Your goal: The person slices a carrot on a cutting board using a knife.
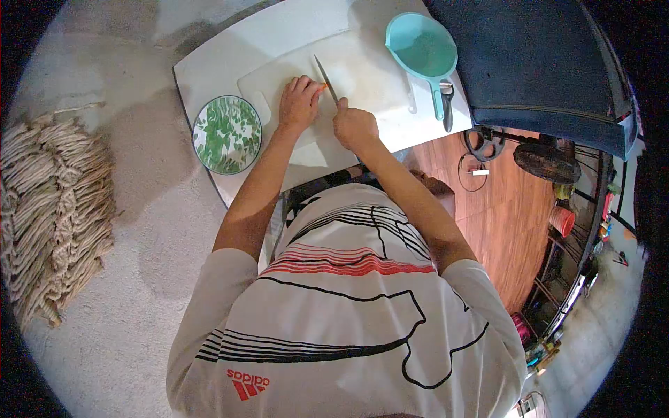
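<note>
My right hand (355,128) is closed round the handle of a kitchen knife (325,78), its blade pointing away from me over a white cutting board (279,73). Just left of the blade, my left hand (299,104) has its fingers bent and pressed together on a small orange piece of food (323,86). Most of that piece is hidden under the fingertips, so its kind is unclear. The blade is very close to it; whether they touch I cannot tell. A round green-and-white patterned plate (227,135) sits left of the board.
On the table's right side lie a teal plastic handled strainer or scoop (421,45) and a black-handled peeler-like tool (447,108). A dark cabinet-like block (536,63) borders the table there. A fan (548,163) stands lower right, and a fringed rope mat (59,216) lies far left.
</note>
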Demonstrator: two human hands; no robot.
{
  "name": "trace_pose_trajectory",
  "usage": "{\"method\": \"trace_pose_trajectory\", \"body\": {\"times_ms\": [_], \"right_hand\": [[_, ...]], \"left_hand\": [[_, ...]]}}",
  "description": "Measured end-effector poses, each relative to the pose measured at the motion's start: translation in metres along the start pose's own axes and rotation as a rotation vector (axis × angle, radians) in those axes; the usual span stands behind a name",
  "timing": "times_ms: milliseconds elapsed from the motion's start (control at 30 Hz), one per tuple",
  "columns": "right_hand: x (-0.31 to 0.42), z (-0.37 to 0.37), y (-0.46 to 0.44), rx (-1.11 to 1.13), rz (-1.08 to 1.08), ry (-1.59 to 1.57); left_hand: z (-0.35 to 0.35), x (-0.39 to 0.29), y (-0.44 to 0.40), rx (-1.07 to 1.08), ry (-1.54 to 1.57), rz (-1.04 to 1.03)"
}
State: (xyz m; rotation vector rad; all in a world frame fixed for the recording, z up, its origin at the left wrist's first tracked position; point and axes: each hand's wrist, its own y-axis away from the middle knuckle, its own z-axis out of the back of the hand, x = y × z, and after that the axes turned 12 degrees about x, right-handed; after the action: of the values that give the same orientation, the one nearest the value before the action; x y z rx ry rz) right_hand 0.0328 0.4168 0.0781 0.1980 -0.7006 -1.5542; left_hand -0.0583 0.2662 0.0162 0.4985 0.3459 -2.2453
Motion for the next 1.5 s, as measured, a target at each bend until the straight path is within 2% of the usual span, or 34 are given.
{"method": "trace_pose_trajectory", "body": {"times_ms": [133, 300, 633, 800, 967, 1200, 1300, 1400, 1500], "right_hand": [[-0.015, -0.013, -0.006, 0.022, -0.032, -0.059], [-0.03, -0.024, -0.011, -0.102, -0.01, -0.085], [-0.028, -0.022, -0.011, -0.149, -0.016, -0.127], [-0.023, -0.012, -0.008, -0.028, -0.091, -0.158], [-0.026, -0.026, -0.016, -0.19, -0.044, -0.167], [-0.022, -0.018, -0.008, -0.144, -0.063, -0.167], [-0.022, -0.012, -0.006, -0.06, -0.058, -0.119], [-0.025, -0.023, -0.011, -0.183, -0.045, -0.14], [-0.026, -0.024, -0.014, -0.142, -0.074, -0.136]], "left_hand": [[0.007, -0.006, 0.002, -0.014, 0.012, -0.018], [0.006, -0.011, 0.001, -0.01, -0.014, 0.048], [0.004, -0.008, -0.002, -0.046, -0.019, 0.029], [0.005, -0.014, 0.001, -0.084, -0.094, 0.051], [0.011, -0.017, -0.003, -0.082, -0.09, 0.05], [0.003, -0.006, -0.002, -0.035, -0.034, 0.046], [0.013, -0.007, -0.002, -0.103, 0.099, -0.003], [0.028, -0.015, 0.005, -0.126, -0.044, -0.016], [0.026, -0.021, 0.015, -0.171, -0.04, 0.046]]}}
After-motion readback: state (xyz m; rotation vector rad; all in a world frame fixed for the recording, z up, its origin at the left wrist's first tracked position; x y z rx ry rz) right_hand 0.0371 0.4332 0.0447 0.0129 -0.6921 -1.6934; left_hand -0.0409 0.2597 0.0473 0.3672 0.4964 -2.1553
